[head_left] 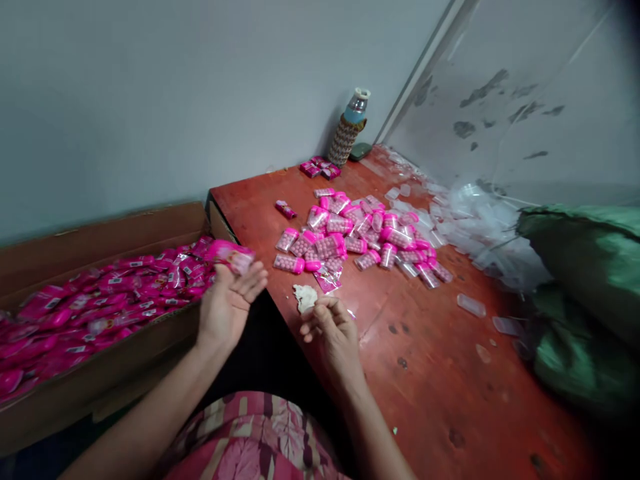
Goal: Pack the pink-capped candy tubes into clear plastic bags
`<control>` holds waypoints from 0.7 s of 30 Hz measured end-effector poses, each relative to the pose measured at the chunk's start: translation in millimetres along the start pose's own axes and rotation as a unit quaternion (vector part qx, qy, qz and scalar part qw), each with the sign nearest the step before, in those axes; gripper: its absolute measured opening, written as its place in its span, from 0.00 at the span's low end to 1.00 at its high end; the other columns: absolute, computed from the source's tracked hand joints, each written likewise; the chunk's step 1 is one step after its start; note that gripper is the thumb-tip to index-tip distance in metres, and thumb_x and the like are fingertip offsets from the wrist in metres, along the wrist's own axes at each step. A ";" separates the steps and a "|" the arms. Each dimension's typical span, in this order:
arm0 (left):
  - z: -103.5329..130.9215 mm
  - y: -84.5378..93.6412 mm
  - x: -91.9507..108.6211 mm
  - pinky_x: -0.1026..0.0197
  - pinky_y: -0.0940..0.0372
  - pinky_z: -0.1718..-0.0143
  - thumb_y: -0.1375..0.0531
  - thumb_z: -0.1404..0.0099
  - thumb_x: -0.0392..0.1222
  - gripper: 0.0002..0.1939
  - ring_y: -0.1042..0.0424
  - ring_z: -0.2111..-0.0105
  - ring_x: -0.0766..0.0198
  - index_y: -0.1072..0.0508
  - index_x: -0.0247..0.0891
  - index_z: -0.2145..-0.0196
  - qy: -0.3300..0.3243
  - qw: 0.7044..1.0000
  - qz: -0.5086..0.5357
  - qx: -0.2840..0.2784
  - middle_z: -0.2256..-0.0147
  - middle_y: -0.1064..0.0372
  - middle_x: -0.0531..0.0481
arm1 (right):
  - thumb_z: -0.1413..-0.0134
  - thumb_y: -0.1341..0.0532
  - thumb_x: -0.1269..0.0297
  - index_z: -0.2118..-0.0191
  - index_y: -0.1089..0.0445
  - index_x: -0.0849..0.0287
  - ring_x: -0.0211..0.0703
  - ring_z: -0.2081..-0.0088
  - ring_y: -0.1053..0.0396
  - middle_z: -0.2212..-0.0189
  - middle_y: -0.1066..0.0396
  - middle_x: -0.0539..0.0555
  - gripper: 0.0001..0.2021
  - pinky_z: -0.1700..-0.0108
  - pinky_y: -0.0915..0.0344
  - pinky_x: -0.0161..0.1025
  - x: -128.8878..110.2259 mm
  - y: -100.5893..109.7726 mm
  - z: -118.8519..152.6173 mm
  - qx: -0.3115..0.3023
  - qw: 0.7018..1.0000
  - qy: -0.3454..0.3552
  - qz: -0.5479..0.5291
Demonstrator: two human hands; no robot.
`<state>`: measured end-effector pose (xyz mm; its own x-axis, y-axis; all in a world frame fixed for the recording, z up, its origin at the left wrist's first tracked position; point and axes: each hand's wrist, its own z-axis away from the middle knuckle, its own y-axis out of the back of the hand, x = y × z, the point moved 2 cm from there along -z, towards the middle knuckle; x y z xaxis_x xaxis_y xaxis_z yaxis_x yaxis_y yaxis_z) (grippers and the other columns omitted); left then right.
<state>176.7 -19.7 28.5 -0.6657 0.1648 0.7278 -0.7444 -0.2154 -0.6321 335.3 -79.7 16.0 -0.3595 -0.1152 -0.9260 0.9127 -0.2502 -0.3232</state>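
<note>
My left hand [225, 307] is turned palm up over the edge of the carton, its fingers stretched apart. A motion-blurred pink packet [233, 257] is at its thumb and upper fingers; whether they still touch is unclear. Above the table's near edge, my right hand [333, 327] is closed, thumb against the bent fingers; anything pinched there is too small to make out. Beside its fingertips lies a ragged, whitish lump [305, 297]. Beyond it is a pile of small clear bottles [330, 245] with pink caps and pink beads, and a flat pink printed wrapper [327, 280].
An open cardboard carton [125, 223] at left holds many pink packets [120, 287]. The red table [425, 373] bears loose clear plastic pieces [465, 213], a flask in a knitted sleeve [346, 133], small pink boxes [320, 167] and a green sack [590, 300] at right.
</note>
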 end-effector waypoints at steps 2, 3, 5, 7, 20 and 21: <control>-2.8 0.1 2.0 0.54 0.35 0.57 0.44 0.46 0.59 0.26 0.28 0.61 0.56 0.29 0.34 0.61 -0.023 0.999 -0.038 0.012 0.63 0.26 0.41 | 0.48 0.42 0.56 0.69 0.38 0.57 0.33 0.79 0.33 0.76 0.31 0.48 0.10 0.78 0.38 0.29 -7.6 19.9 2.6 0.039 0.999 0.008 0.028; -1.4 -3.4 -2.0 0.52 0.36 0.56 0.43 0.46 0.58 0.26 0.28 0.61 0.55 0.29 0.33 0.59 -0.022 0.996 -0.089 -0.007 0.62 0.26 0.40 | 0.48 0.42 0.56 0.70 0.38 0.58 0.33 0.79 0.34 0.76 0.31 0.48 0.10 0.79 0.38 0.29 -10.4 30.6 4.0 0.059 0.997 0.011 0.040; 5.9 -16.3 -18.3 0.50 0.40 0.50 0.39 0.47 0.52 0.23 0.30 0.57 0.53 0.28 0.35 0.57 -0.036 0.968 -0.232 -0.093 0.59 0.28 0.41 | 0.48 0.42 0.55 0.70 0.37 0.57 0.33 0.80 0.34 0.76 0.31 0.48 0.10 0.79 0.39 0.29 -13.6 49.9 7.2 0.090 0.994 0.016 0.055; 16.2 -32.7 -40.7 0.48 0.51 0.44 0.37 0.48 0.46 0.18 0.37 0.49 0.51 0.26 0.40 0.58 -0.107 0.894 -0.377 -0.216 0.53 0.31 0.44 | 0.48 0.42 0.56 0.69 0.37 0.57 0.33 0.79 0.35 0.76 0.31 0.48 0.10 0.79 0.39 0.29 -14.4 63.6 10.9 0.109 0.992 0.024 0.062; 29.8 -41.5 -102.5 0.37 0.58 0.43 0.44 0.40 0.36 0.08 0.49 0.42 0.51 0.27 0.41 0.62 -0.432 0.577 -0.622 -0.306 0.51 0.33 0.48 | 0.48 0.42 0.57 0.68 0.34 0.59 0.38 0.71 0.33 0.73 0.31 0.50 0.10 0.69 0.36 0.35 -14.9 88.6 26.9 0.205 0.946 0.074 0.240; 30.8 -41.9 -101.8 0.37 0.58 0.44 0.44 0.40 0.37 0.09 0.49 0.42 0.51 0.27 0.41 0.62 -0.443 0.580 -0.614 -0.302 0.51 0.33 0.48 | 0.50 0.41 0.57 0.66 0.34 0.59 0.39 0.68 0.33 0.70 0.31 0.51 0.10 0.66 0.36 0.36 -14.3 89.7 26.2 0.217 0.937 0.087 0.258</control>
<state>277.2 -57.1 -10.9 0.4744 -0.7794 0.4093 -0.6897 -0.0401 0.7230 417.2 -125.7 5.3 0.1791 -0.1800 -0.9672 0.7776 -0.5764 0.2512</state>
